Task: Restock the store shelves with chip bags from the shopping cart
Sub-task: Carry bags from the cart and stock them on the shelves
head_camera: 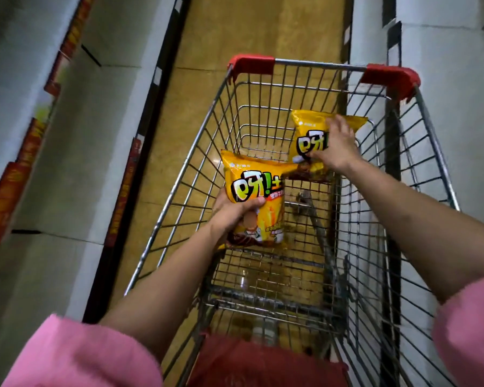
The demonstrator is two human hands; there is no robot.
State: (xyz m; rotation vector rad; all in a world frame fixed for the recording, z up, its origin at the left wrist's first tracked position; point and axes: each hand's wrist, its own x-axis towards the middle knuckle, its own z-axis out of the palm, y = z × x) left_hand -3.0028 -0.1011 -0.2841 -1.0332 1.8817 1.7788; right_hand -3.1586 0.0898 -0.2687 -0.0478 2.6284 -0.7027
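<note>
Gripping a glossy, puffed yellow chip bag (pixel 256 202) over the wire-mesh shopping cart (pixel 419 196), the left hand (pixel 232 212) curls round its edge while the right hand (pixel 337 146) clutches a second crinkled bag (pixel 308 135) inside the basket.

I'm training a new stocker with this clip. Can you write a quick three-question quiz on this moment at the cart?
1. True or false: each hand holds its own yellow chip bag.
2. Which hand reaches farther toward the cart's red-cornered front end? A) left B) right C) both equally
3. Fill in: the person's sleeves are ____.

Key
1. True: the left hand grips the near chip bag, and the right hand grips the far chip bag.
2. B: the right hand is deeper over the shopping cart, nearer its front.
3. Pink: see the left sleeve and right sleeve.
</note>
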